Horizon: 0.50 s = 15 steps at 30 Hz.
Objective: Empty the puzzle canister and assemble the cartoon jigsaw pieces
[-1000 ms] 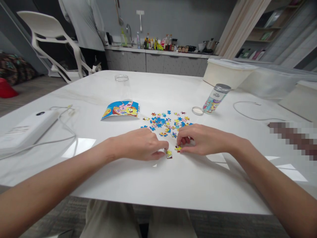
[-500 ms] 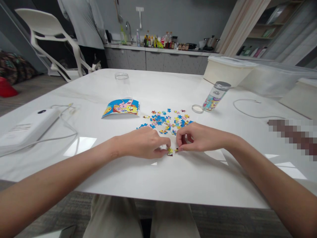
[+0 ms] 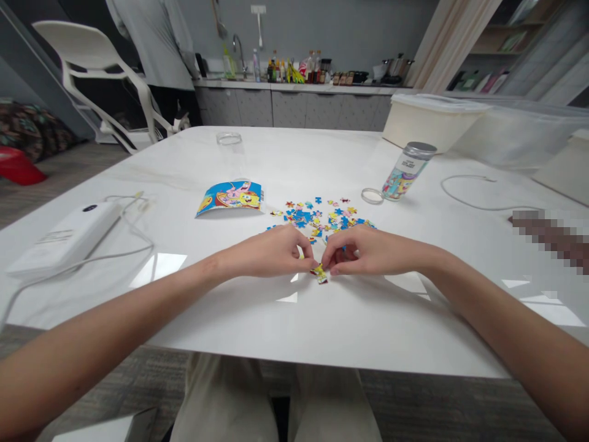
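My left hand (image 3: 271, 252) and my right hand (image 3: 363, 250) meet at the middle of the white table (image 3: 294, 319). Both pinch small yellow puzzle pieces (image 3: 319, 272) between fingertips, held together just above the tabletop. Behind the hands lies a scatter of several loose blue, yellow and pink puzzle pieces (image 3: 322, 216). A colourful cartoon picture sheet (image 3: 230, 196) lies to the left of the scatter.
A clear puzzle tube (image 3: 407, 171) lies at the right with its lid (image 3: 372, 196) beside it. A glass jar (image 3: 229, 147) stands at the back. A white power bank (image 3: 69, 236) with cable sits left; white tubs (image 3: 432, 126) stand back right. Another person (image 3: 151, 43) stands at the counter.
My hands have come together: the two pieces that lay apart on the table are now joined between my fingertips. The camera has tilted slightly.
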Each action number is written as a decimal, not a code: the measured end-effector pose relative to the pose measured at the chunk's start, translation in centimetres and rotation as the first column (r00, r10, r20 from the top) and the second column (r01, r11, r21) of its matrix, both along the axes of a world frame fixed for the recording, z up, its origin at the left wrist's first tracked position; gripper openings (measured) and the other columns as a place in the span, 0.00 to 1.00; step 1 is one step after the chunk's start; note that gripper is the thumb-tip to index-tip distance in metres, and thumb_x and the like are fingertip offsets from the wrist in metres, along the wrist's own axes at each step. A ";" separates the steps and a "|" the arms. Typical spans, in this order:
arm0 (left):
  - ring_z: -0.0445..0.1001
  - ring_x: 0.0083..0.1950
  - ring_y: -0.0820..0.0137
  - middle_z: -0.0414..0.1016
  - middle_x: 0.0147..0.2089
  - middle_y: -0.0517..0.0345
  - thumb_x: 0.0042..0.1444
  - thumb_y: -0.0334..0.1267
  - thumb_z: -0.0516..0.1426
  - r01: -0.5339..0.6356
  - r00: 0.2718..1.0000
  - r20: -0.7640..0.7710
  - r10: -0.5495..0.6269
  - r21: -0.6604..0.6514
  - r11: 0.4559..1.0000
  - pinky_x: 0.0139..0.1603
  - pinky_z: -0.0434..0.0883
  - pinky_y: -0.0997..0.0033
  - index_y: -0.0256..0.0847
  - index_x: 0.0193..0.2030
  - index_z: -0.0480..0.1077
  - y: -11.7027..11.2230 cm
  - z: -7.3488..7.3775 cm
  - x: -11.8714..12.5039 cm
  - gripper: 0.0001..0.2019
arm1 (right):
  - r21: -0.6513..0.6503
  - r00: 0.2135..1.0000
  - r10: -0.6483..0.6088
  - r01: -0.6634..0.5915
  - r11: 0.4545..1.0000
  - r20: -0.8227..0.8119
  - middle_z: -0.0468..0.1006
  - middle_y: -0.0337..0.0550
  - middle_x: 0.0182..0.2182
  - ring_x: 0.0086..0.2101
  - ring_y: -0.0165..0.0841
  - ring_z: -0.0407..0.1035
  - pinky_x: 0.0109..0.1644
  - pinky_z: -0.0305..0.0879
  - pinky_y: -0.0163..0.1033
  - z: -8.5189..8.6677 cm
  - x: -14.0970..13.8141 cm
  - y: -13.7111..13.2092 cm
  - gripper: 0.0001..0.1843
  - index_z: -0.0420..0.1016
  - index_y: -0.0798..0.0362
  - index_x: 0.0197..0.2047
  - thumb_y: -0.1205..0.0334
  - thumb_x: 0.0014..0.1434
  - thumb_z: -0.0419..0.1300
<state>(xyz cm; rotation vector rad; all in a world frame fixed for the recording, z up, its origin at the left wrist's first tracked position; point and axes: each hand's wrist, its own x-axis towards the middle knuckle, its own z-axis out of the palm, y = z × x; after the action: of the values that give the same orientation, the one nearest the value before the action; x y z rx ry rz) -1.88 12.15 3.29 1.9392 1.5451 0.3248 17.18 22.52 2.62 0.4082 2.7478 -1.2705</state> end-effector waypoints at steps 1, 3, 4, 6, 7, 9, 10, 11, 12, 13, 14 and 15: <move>0.59 0.20 0.78 0.67 0.19 0.65 0.56 0.40 0.57 -0.012 1.000 -0.009 0.012 -0.016 1.000 0.22 0.54 0.76 0.38 0.32 0.78 0.0 0.0 -0.1 0.10 | 0.039 1.000 0.010 -0.010 0.999 -0.004 0.79 0.41 0.32 0.29 0.29 0.68 0.33 0.62 0.35 0.0 0.1 0.0 0.09 0.81 0.53 0.39 0.60 0.56 0.63; 0.59 0.19 0.78 0.69 0.20 0.64 0.55 0.40 0.58 -0.023 0.999 -0.024 0.022 -0.035 0.999 0.21 0.54 0.76 0.38 0.31 0.78 0.1 -0.1 -0.2 0.10 | 0.094 1.000 0.014 -0.013 0.995 -0.011 0.77 0.40 0.32 0.29 0.28 0.68 0.33 0.62 0.34 -0.1 0.2 -0.1 0.09 0.80 0.53 0.39 0.60 0.55 0.64; 0.59 0.19 0.78 0.70 0.20 0.64 0.55 0.41 0.58 -0.022 0.999 -0.029 0.021 -0.042 0.999 0.21 0.54 0.76 0.38 0.31 0.78 0.1 -0.2 -0.2 0.10 | 0.110 1.000 0.012 -0.011 0.994 -0.014 0.77 0.40 0.31 0.29 0.28 0.67 0.33 0.62 0.34 -0.2 0.2 -0.2 0.09 0.80 0.53 0.39 0.59 0.55 0.65; 0.60 0.19 0.78 0.71 0.21 0.63 0.55 0.41 0.58 -0.022 0.999 -0.036 0.020 -0.054 0.998 0.21 0.55 0.76 0.38 0.30 0.77 0.0 -0.2 -0.2 0.10 | 0.133 1.000 0.008 -0.004 0.991 -0.023 0.76 0.39 0.31 0.29 0.28 0.67 0.33 0.62 0.34 -0.4 0.1 -0.3 0.10 0.79 0.53 0.38 0.58 0.54 0.66; 0.61 0.20 0.77 0.71 0.21 0.63 0.55 0.41 0.58 -0.030 0.999 -0.043 0.027 -0.060 0.998 0.21 0.55 0.76 0.38 0.30 0.77 0.0 -0.2 -0.1 0.10 | 0.144 1.000 0.007 -0.003 0.990 -0.031 0.76 0.39 0.31 0.29 0.28 0.67 0.33 0.62 0.34 -0.5 0.1 -0.3 0.09 0.79 0.53 0.38 0.58 0.54 0.66; 0.61 0.20 0.77 0.71 0.21 0.63 0.55 0.40 0.58 -0.054 0.997 -0.065 0.048 -0.085 0.995 0.22 0.56 0.76 0.38 0.30 0.77 0.0 -0.1 0.1 0.10 | 0.165 0.999 0.013 -0.006 0.986 -0.038 0.76 0.39 0.31 0.29 0.28 0.67 0.33 0.61 0.34 -0.5 0.0 -0.4 0.08 0.78 0.53 0.36 0.59 0.54 0.66; 0.61 0.20 0.77 0.70 0.21 0.64 0.55 0.40 0.58 -0.066 0.995 -0.078 0.059 -0.095 0.993 0.22 0.56 0.76 0.38 0.30 0.77 0.0 0.0 0.2 0.10 | 0.175 0.999 0.020 -0.013 0.985 -0.037 0.75 0.39 0.30 0.28 0.27 0.66 0.33 0.61 0.34 -0.5 0.0 -0.5 0.06 0.78 0.53 0.34 0.59 0.54 0.65; 0.61 0.21 0.77 0.70 0.21 0.64 0.55 0.41 0.58 -0.074 0.994 -0.088 0.065 -0.105 0.992 0.23 0.56 0.76 0.38 0.30 0.77 -0.1 0.1 0.3 0.10 | 0.183 0.999 0.029 -0.022 0.983 -0.035 0.75 0.38 0.29 0.28 0.27 0.66 0.33 0.61 0.34 -0.4 0.0 -0.6 0.06 0.77 0.53 0.32 0.60 0.55 0.65; 0.61 0.21 0.76 0.70 0.21 0.63 0.55 0.42 0.58 -0.078 0.993 -0.096 0.068 -0.111 0.991 0.23 0.57 0.76 0.38 0.30 0.77 -0.1 0.1 0.4 0.11 | 0.191 0.999 0.037 -0.030 0.981 -0.034 0.75 0.38 0.29 0.28 0.27 0.66 0.34 0.60 0.34 -0.4 0.0 -0.6 0.06 0.77 0.54 0.31 0.60 0.55 0.64; 0.62 0.21 0.76 0.71 0.21 0.63 0.55 0.43 0.58 -0.080 0.993 -0.100 0.068 -0.119 0.990 0.24 0.57 0.76 0.38 0.30 0.77 -0.1 0.2 0.4 0.11 | 0.199 0.999 0.043 -0.035 0.979 -0.033 0.75 0.38 0.29 0.28 0.27 0.66 0.34 0.60 0.34 -0.3 0.1 -0.7 0.06 0.76 0.54 0.31 0.60 0.56 0.64; 0.62 0.22 0.76 0.71 0.22 0.63 0.55 0.44 0.58 -0.082 0.992 -0.102 0.069 -0.126 0.989 0.24 0.57 0.76 0.38 0.30 0.76 -0.1 0.3 0.4 0.12 | 0.206 0.998 0.045 -0.037 0.978 -0.033 0.75 0.38 0.29 0.28 0.27 0.66 0.34 0.60 0.34 -0.3 0.1 -0.8 0.06 0.76 0.53 0.31 0.60 0.56 0.63; 0.62 0.22 0.76 0.71 0.22 0.63 0.55 0.44 0.58 -0.082 0.992 -0.102 0.069 -0.132 0.988 0.24 0.57 0.75 0.38 0.30 0.76 -0.1 0.3 0.4 0.12 | 0.213 0.999 0.043 -0.036 0.976 -0.032 0.75 0.38 0.30 0.28 0.27 0.66 0.34 0.60 0.34 -0.2 0.2 -0.8 0.06 0.76 0.53 0.32 0.60 0.56 0.64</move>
<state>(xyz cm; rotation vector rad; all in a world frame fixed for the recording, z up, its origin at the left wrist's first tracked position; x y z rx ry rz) -1.51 12.01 3.58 1.8176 1.6612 0.1543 17.36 21.71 2.37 0.3467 2.9182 -0.9878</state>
